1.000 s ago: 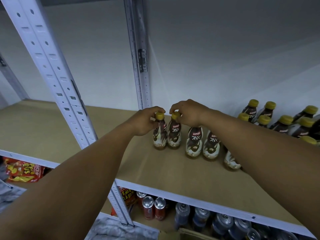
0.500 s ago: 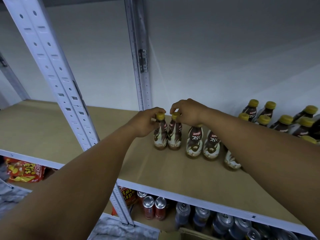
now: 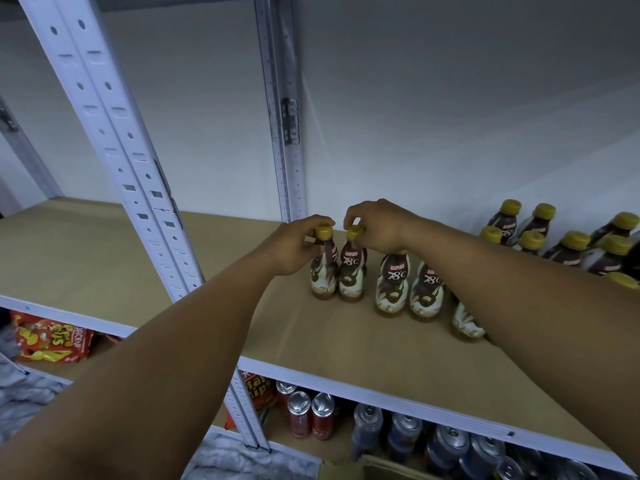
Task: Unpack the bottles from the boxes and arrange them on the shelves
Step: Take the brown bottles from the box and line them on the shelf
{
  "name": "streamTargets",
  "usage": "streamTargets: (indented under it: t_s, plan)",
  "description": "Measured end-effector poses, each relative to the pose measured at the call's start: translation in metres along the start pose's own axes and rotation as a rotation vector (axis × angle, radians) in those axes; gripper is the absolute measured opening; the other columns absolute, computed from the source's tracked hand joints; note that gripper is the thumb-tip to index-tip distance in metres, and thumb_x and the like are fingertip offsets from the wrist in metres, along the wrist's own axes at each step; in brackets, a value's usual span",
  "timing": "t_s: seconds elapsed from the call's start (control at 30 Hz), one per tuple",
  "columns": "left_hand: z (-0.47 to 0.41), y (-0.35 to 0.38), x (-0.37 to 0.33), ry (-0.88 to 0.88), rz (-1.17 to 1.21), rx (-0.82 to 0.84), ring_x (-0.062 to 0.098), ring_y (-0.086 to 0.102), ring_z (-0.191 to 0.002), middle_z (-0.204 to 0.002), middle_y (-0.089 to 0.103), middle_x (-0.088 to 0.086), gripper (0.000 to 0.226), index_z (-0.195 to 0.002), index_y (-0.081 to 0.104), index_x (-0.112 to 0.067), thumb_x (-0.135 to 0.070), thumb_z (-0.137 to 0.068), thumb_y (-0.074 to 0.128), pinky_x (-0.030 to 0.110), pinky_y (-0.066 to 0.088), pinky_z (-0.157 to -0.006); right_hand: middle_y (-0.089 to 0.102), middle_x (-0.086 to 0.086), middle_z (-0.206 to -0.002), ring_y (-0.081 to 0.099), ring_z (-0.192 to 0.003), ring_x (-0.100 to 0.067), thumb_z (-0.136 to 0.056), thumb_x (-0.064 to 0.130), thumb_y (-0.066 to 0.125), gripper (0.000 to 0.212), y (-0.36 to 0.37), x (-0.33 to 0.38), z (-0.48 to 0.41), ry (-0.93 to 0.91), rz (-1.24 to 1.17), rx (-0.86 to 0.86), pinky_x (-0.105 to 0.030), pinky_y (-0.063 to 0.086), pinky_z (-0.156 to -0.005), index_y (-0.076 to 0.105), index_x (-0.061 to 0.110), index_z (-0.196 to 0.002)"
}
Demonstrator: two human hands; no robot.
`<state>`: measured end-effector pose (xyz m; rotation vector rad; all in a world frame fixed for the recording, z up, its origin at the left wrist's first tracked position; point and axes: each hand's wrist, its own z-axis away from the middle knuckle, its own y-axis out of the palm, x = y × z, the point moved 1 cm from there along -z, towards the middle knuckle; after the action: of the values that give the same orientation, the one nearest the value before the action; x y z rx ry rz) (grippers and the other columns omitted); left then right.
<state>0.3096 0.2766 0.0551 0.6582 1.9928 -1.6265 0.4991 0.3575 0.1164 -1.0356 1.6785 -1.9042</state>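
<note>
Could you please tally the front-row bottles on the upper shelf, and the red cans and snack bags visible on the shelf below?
Front-row bottles: 5 (one partly hidden by the right arm)
Red cans: 3
Snack bags: 2
Total: 10

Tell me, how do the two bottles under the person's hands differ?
The left bottle has its label turned sideways; on the right bottle it faces us, reading KOPIKO 78°C. The left hand grips the left bottle around neck and cap; the right hand pinches the right bottle's cap from above. Both stand upright on the shelf with yellow caps.
</note>
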Motion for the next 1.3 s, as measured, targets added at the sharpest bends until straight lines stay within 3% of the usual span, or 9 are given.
streamTargets:
  t_s: [0.23,0.5,0.63,0.7,0.8,0.87,1.07,1.17,1.3]
  plan:
    - [-0.001,-0.001,0.000,-0.001,0.008,0.007,0.021,0.067,-0.107,-0.125,0.065,-0.001,0.048,-0.134,0.055,-0.038,-0.014,-0.095,0.069,0.045,0.053,-0.101,0.059,-0.004,-0.122,0.059,-0.101,-0.023,-0.088,0.032,0.075,0.038,0.003,-0.001,0.004,0.039,-0.076,-0.007,-0.035,0.052,-0.085,0.056,0.028,-0.121]
    - [-0.006,-0.006,-0.011,-0.009,0.047,0.062,0.023,0.064,-0.111,-0.117,0.066,-0.002,0.035,-0.119,0.059,-0.037,-0.014,-0.094,0.070,0.042,0.054,-0.099,0.060,-0.002,-0.119,0.057,-0.100,-0.022,-0.088,0.029,0.075,0.032,0.003,-0.003,0.005,0.030,-0.055,-0.022,-0.032,0.049,-0.083,0.059,0.025,-0.116]
    - [-0.007,-0.010,-0.012,-0.084,0.116,0.142,0.019,0.061,-0.119,-0.129,0.062,-0.003,0.055,-0.136,0.048,-0.043,-0.024,-0.091,0.075,0.041,0.050,-0.105,0.059,-0.002,-0.122,0.057,-0.102,-0.022,-0.088,0.028,0.075,0.034,0.005,-0.004,0.005,0.032,-0.065,-0.035,-0.033,0.049,-0.083,0.059,0.025,-0.119]
    - [-0.004,-0.008,-0.013,-0.106,0.084,0.059,0.017,0.065,-0.109,-0.128,0.060,-0.004,0.063,-0.139,0.045,-0.043,-0.038,-0.087,0.079,0.036,0.053,-0.098,0.060,-0.002,-0.121,0.057,-0.102,-0.022,-0.088,0.027,0.076,0.033,0.005,-0.004,0.005,0.028,-0.075,-0.038,-0.032,0.049,-0.083,0.060,0.025,-0.117]
    - [-0.002,-0.005,-0.015,-0.040,-0.047,-0.144,0.015,0.067,-0.089,-0.104,0.068,-0.003,0.038,-0.117,0.060,-0.029,-0.045,-0.086,0.077,0.032,0.055,-0.080,0.060,-0.001,-0.119,0.056,-0.099,-0.021,-0.086,0.026,0.077,0.029,0.005,-0.004,0.005,0.021,-0.081,-0.048,-0.030,0.046,-0.078,0.060,0.026,-0.111]
    - [-0.003,-0.004,-0.016,-0.013,-0.062,-0.173,0.016,0.067,-0.086,-0.095,0.070,0.000,0.026,-0.106,0.066,-0.024,-0.040,-0.089,0.075,0.035,0.056,-0.079,0.059,-0.001,-0.118,0.056,-0.099,-0.021,-0.086,0.025,0.077,0.029,0.006,-0.004,0.005,0.021,-0.083,-0.054,-0.029,0.043,-0.076,0.061,0.026,-0.110]
    - [-0.007,-0.011,-0.020,-0.041,-0.024,-0.031,0.017,0.066,-0.107,-0.118,0.069,0.002,0.032,-0.124,0.067,-0.024,-0.034,-0.094,0.071,0.038,0.054,-0.096,0.060,-0.001,-0.121,0.057,-0.100,-0.021,-0.088,0.025,0.075,0.029,0.006,-0.004,0.005,0.026,-0.082,-0.053,-0.030,0.046,-0.080,0.061,0.024,-0.114]
    - [-0.006,-0.012,-0.019,-0.055,-0.008,-0.017,0.015,0.065,-0.106,-0.121,0.065,-0.004,0.043,-0.134,0.061,-0.030,-0.038,-0.093,0.072,0.031,0.051,-0.092,0.059,-0.002,-0.123,0.056,-0.101,-0.021,-0.088,0.024,0.075,0.031,0.006,-0.004,0.005,0.022,-0.083,-0.049,-0.030,0.045,-0.081,0.061,0.023,-0.115]
    - [-0.005,-0.004,-0.012,-0.025,-0.056,-0.092,0.014,0.067,-0.096,-0.108,0.069,-0.008,0.025,-0.112,0.064,-0.039,-0.039,-0.089,0.075,0.038,0.056,-0.087,0.059,-0.003,-0.125,0.054,-0.100,-0.020,-0.088,0.025,0.076,0.032,0.007,-0.005,0.004,0.021,-0.073,-0.056,-0.029,0.043,-0.079,0.061,0.023,-0.117]
